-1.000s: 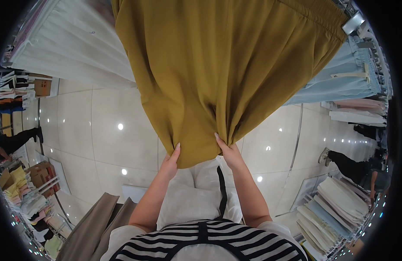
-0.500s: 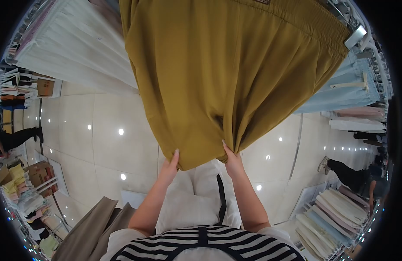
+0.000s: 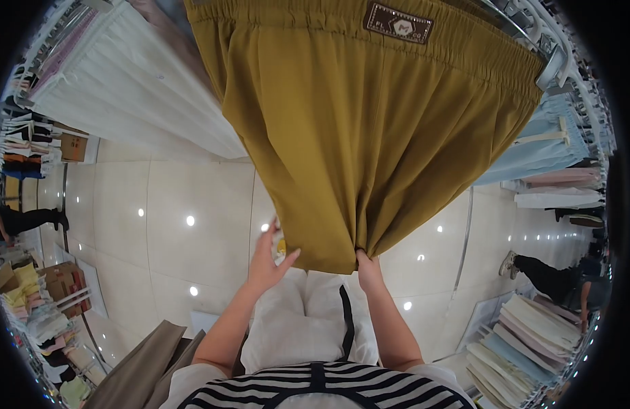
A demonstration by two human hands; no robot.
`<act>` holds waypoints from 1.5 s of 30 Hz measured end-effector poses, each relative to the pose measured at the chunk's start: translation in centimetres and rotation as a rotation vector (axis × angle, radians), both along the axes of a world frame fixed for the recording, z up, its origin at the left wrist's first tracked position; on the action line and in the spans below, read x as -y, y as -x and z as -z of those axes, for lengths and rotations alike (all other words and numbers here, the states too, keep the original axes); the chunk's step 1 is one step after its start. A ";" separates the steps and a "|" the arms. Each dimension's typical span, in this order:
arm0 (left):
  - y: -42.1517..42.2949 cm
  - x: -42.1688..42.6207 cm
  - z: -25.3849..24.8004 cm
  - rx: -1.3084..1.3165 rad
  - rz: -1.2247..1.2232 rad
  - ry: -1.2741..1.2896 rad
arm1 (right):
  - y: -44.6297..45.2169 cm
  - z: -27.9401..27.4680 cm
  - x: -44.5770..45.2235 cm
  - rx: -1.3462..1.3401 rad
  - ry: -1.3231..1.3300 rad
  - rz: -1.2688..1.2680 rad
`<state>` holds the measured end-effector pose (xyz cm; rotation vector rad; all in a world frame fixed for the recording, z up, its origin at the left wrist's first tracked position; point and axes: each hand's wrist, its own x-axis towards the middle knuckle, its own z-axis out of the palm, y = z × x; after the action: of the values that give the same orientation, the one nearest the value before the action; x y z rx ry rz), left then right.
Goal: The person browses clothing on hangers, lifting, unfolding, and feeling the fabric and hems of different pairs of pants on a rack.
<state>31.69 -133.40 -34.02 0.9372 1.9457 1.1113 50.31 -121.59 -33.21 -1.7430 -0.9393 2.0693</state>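
Observation:
Mustard-coloured trousers (image 3: 315, 136) with an elastic waistband and a dark label (image 3: 399, 23) hang from a hanger clip (image 3: 550, 71) at the upper right. My right hand (image 3: 369, 273) grips their gathered lower edge, its fingers partly behind the cloth. Just left of the same edge, my left hand (image 3: 269, 259) is open, thumb and fingers apart. Something small and yellow shows between its thumb and fingers, too small to name.
White garments (image 3: 137, 82) hang at the upper left, a light blue one (image 3: 546, 146) at the right. Brown trousers (image 3: 141, 361) lie lower left. Folded or hung clothes (image 3: 526, 341) fill the lower right. People's legs show at left (image 3: 28, 220) and right (image 3: 540, 267).
My left hand has let go of the trousers' edge and opened to its left. My right hand has moved slightly down with the cloth. The waistband and label have come lower into view.

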 end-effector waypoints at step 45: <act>13.4 -17.3 -20.7 -0.397 0.924 -0.134 | -3.2 2.2 0.4 0.035 -0.293 -0.044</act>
<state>18.28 -116.10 -13.36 1.9684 1.3997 0.5227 53.46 -122.03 -35.45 -1.6218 -1.2312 1.8217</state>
